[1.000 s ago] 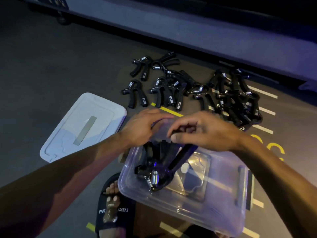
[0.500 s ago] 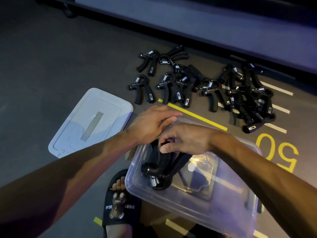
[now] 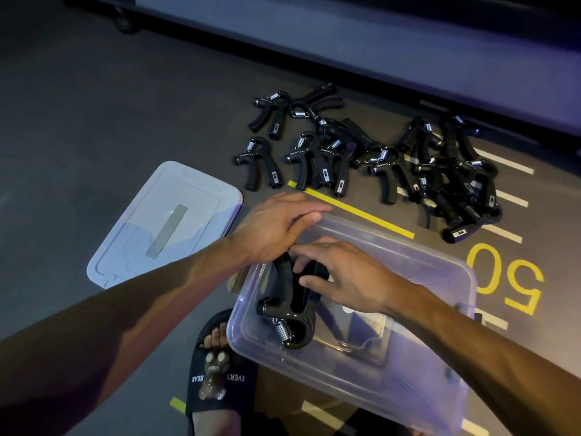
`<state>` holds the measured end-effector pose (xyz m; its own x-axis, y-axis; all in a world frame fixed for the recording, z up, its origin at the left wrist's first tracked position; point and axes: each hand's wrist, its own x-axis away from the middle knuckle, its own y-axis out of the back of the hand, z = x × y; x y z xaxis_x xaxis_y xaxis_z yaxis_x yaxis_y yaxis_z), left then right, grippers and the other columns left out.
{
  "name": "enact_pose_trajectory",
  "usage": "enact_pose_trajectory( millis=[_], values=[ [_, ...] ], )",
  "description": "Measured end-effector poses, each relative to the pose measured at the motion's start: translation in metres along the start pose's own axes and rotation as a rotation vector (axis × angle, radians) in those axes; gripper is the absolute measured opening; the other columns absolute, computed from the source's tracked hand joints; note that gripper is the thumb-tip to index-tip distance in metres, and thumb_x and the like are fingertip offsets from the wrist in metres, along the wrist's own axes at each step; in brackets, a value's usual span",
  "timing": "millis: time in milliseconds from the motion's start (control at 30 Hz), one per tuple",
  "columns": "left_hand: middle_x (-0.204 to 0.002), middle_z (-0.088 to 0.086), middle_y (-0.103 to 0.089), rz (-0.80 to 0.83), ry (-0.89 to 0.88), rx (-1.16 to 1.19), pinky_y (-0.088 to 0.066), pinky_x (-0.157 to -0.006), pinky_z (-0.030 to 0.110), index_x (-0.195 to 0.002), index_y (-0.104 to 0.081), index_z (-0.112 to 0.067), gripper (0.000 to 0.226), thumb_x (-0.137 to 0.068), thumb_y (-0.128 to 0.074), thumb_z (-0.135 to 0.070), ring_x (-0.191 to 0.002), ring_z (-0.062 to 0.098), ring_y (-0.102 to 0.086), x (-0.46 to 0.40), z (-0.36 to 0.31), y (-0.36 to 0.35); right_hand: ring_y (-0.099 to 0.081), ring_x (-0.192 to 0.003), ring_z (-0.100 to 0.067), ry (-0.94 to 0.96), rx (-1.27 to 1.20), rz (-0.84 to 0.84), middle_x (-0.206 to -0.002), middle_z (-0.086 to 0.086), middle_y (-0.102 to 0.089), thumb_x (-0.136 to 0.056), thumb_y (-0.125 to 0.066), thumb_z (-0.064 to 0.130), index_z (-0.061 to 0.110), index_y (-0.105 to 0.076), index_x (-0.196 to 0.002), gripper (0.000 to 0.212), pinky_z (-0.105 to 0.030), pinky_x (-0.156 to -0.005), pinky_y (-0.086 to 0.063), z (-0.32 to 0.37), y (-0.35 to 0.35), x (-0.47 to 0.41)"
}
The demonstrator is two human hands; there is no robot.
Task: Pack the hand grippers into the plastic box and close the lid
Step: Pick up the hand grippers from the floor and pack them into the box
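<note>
- Hand grippers are mostly unpacked: a loose pile of hand grippers lies on the floor beyond the far side of the plastic box, well apart from it.
- Only 1 packed gripper is plainly visible inside the plastic box, at its left end, spring end toward the near wall; whether others lie under it I cannot tell.
- Left hand sits at the far-left corner of the plastic box, fingers reaching over the rim; its grip looks curled loosely around the upper handle of the packed gripper, though the contact is partly hidden.
- Right hand reaches into the plastic box from the right, fingers mostly extended and pressing on the handles of the packed gripper, not wrapped around them.
- Lid lies flat on the floor to the left of the plastic box, just beside it, so closing is not yet done.
- Judged from this, the task is in its early part: nearly all of the pile remains to be moved in, then the lid fitted.
</note>
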<state>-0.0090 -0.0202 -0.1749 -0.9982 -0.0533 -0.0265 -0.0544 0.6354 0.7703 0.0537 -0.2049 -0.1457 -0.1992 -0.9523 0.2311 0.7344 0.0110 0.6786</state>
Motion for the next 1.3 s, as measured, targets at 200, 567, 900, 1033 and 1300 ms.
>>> enact_pose_trajectory(
  millis=[200,567,900,1033,1300],
  values=[
    [-0.104,-0.051,-0.043,-0.004,0.006,-0.007,-0.029,-0.085,0.003,-0.136,-0.060,-0.037,0.034,-0.107,-0.042,-0.040,-0.097,-0.022,-0.044,0.000,0.000,0.000,-0.059,-0.090,-0.013,-0.037,0.081,-0.312,-0.095,0.009,-0.066,-0.092,-0.065,0.028,0.023,-0.063,-0.107,0.016,-0.034,-0.083,-0.050,-0.008,0.000,0.019],
    [-0.102,-0.055,-0.040,0.006,-0.010,-0.005,-0.028,-0.086,0.003,-0.136,-0.061,-0.033,0.035,-0.108,-0.042,-0.037,-0.094,-0.016,-0.044,0.000,0.000,0.001,-0.070,-0.050,-0.022,-0.645,-0.430,-0.164,-0.060,-0.009,-0.072,-0.089,-0.061,0.055,0.015,-0.061,-0.089,0.041,-0.046,-0.056,-0.061,-0.004,-0.046,0.016],
    [-0.102,-0.054,-0.042,0.007,-0.008,-0.002,-0.029,-0.086,0.003,-0.136,-0.061,-0.034,0.035,-0.108,-0.041,-0.039,-0.096,-0.021,-0.043,0.000,-0.001,0.002,-0.070,-0.071,-0.027,-0.574,-0.013,-0.061,-0.074,-0.008,-0.072,-0.090,-0.042,0.073,0.013,-0.066,-0.079,0.066,-0.040,-0.076,-0.058,-0.005,-0.042,0.011],
    [-0.098,-0.048,-0.045,0.013,0.000,-0.001,-0.033,-0.086,0.010,-0.136,-0.061,-0.034,0.036,-0.107,-0.040,-0.039,-0.095,-0.018,-0.043,0.000,-0.001,0.002,-0.070,-0.060,-0.021,-0.578,-0.121,-0.039,-0.064,-0.004,-0.072,-0.091,-0.047,0.069,0.012,-0.068,-0.076,0.062,-0.040,-0.071,-0.060,-0.002,-0.041,0.013],
    [-0.098,-0.046,-0.046,0.010,-0.011,-0.015,-0.033,-0.087,0.011,-0.136,-0.061,-0.033,0.035,-0.108,-0.041,-0.038,-0.096,-0.012,-0.043,0.000,0.000,0.002,-0.059,-0.074,-0.027,-0.519,0.065,0.008,-0.081,-0.006,-0.064,-0.091,-0.043,0.071,0.018,-0.053,-0.077,0.057,-0.032,-0.068,-0.046,0.001,-0.050,0.022]
  ],
)
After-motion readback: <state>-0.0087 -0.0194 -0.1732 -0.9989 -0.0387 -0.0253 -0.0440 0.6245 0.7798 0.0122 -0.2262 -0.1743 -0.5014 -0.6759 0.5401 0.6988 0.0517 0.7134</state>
